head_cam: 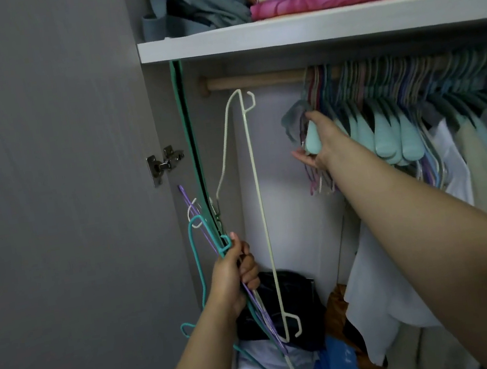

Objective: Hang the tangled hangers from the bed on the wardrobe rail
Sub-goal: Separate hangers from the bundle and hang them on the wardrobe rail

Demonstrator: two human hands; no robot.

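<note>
Clutching a bundle of wire hangers [252, 292], the left hand [233, 275] is curled tight round their lower bars, low beside the wardrobe door edge. A cream hanger [255, 182] is stood on end from the bundle, its long axis upright and its tip just below the bare stretch of rail [255, 80]. The right hand [318, 139], nearer the rail, is laid with fingers straightened against the hung hangers [383, 121], seemingly pressing them rightward. Most hooks in the bundle are hidden in the tangle; the rail's right end is cut off.
</note>
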